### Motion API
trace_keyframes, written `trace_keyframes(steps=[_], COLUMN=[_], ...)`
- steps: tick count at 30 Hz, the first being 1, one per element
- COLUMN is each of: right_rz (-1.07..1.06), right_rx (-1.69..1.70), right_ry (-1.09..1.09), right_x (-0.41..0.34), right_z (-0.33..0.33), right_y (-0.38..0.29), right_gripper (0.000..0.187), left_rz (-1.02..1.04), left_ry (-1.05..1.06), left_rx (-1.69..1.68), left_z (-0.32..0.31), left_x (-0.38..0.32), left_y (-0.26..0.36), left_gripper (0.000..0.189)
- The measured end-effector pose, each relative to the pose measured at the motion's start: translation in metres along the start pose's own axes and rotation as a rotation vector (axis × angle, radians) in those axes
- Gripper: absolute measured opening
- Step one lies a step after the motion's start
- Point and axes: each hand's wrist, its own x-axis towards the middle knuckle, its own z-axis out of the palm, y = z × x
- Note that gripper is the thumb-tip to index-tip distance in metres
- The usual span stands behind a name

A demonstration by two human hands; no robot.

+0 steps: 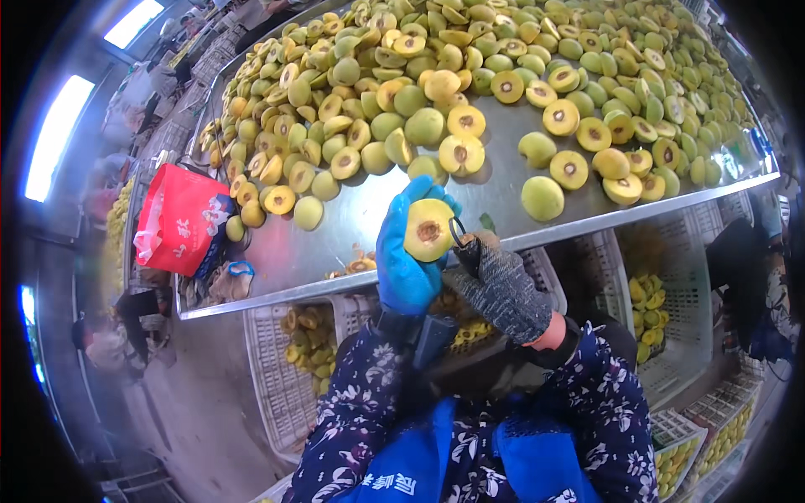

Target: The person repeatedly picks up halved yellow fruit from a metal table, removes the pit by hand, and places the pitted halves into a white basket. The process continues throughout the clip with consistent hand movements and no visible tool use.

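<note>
My left hand [409,264], in a blue rubber glove, cups a halved yellow-green fruit [412,229] with its cut face turned up. A rough brown hollow or stone shows at the middle of that face. In a grey knit glove, my right hand [503,286] grips a small coring tool [464,246] with a dark handle and a looped metal blade. The loop is at the right edge of the cut face; whether it touches the flesh I cannot tell. Both hands are just over the front edge of a metal table [314,254].
Many fruit halves [352,113] are heaped across the table. Brown scraps [358,264] lie by its front edge, left of my hands. A red bag [182,220] and a crumpled cloth [229,283] occupy the left corner. Plastic crates [270,377] with fruit stand below.
</note>
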Motion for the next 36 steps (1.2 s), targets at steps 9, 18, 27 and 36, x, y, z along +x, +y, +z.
trace_keyframes(steps=[9,18,27,36], right_rz=[0.091,0.194,0.161,0.143], right_rx=[-0.178,-0.046,-0.056,0.104], right_ry=[-0.132,-0.095,-0.069,-0.149], right_x=[-0.003,-0.014,-0.020,-0.024], right_z=[0.006,0.011,0.016,0.015], right_y=[0.005,0.011,0.013,0.011], right_gripper=[0.027,0.030,0.028,0.027], left_rz=[0.147,0.111,0.190,0.250], left_ry=[-0.018,-0.101,-0.143,-0.176], left_rx=[0.214,0.148,0.334,0.418], left_z=[0.000,0.014,0.006,0.000], left_x=[-0.012,-0.020,-0.024,-0.024], left_y=[-0.007,-0.008,-0.009,-0.008], left_gripper=[0.042,0.052,0.049,0.049])
